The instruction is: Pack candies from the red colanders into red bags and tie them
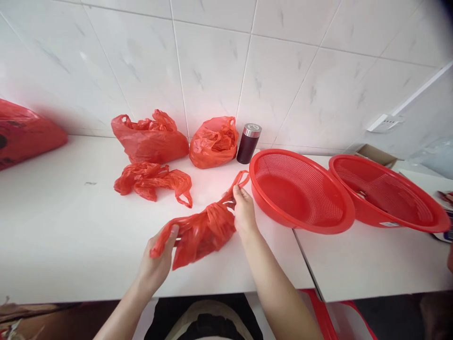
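A red plastic bag (207, 231) is stretched between my two hands, close above the white table. My left hand (159, 255) is closed on its lower left end, thumb on top. The upper right end, with a looped handle, is gripped by my right hand (243, 205). Something darker shows faintly through the thin plastic, too unclear to name. Just behind lies a crumpled red plastic bag (152, 182). To the right of my right hand stands a red perforated basket (300, 189) with nothing visible inside.
Against the tiled wall sit two filled red bags (152, 141) (214, 144) and a dark thermos (248, 144). A second red basket (385, 193) is at the right, holding something small. A large red package (28, 134) lies far left. A seam (306, 262) divides the tables.
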Action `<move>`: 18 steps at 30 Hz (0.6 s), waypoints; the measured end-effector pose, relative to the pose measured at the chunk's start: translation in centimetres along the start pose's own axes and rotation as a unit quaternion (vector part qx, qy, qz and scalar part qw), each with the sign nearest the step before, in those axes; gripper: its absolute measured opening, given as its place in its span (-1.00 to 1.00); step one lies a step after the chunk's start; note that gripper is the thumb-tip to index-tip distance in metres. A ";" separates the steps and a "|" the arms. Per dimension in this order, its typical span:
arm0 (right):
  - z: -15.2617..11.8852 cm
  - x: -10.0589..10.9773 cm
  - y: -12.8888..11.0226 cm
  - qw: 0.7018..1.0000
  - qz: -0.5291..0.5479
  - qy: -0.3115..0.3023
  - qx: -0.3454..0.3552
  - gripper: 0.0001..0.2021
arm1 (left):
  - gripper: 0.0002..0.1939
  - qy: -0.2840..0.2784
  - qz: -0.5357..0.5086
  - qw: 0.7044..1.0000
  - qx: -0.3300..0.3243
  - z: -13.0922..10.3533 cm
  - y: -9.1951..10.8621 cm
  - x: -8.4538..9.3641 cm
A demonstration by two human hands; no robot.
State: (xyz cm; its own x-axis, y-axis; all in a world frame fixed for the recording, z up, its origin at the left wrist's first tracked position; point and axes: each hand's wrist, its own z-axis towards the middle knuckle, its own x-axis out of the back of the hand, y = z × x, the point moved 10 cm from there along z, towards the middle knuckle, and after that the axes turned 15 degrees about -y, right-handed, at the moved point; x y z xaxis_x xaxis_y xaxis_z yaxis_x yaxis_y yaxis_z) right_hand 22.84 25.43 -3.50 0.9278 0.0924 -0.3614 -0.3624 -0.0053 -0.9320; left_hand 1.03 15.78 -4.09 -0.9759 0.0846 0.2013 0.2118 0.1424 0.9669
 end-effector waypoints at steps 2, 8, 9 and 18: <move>0.4 -0.3 -0.5 1.000 0.023 0.013 0.015 -0.66 | -0.51 0.055 -0.054 0.997 0.015 -1.0 -1.7 1.3; 0.4 -2.5 -0.1 1.000 0.013 -0.012 0.019 -0.63 | -0.62 -0.030 -0.347 0.936 0.047 -1.2 -3.7 0.2; 0.2 -2.6 0.1 1.000 0.000 -0.020 0.018 -0.63 | -0.64 -0.049 -0.375 0.924 0.061 -1.1 -3.6 -0.1; -1.7 -4.0 -0.5 0.985 -0.132 -0.090 0.056 -0.69 | -0.59 0.052 -0.181 0.982 0.010 -2.7 0.1 1.5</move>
State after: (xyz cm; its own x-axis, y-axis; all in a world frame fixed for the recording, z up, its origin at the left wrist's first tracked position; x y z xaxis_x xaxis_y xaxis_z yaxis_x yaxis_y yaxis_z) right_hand 19.45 23.35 -1.60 0.9641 0.2516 -0.0853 -0.1266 0.1527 -0.9801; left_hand -0.52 13.21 -3.30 -0.9873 -0.0770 -0.1393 -0.1503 0.1639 0.9750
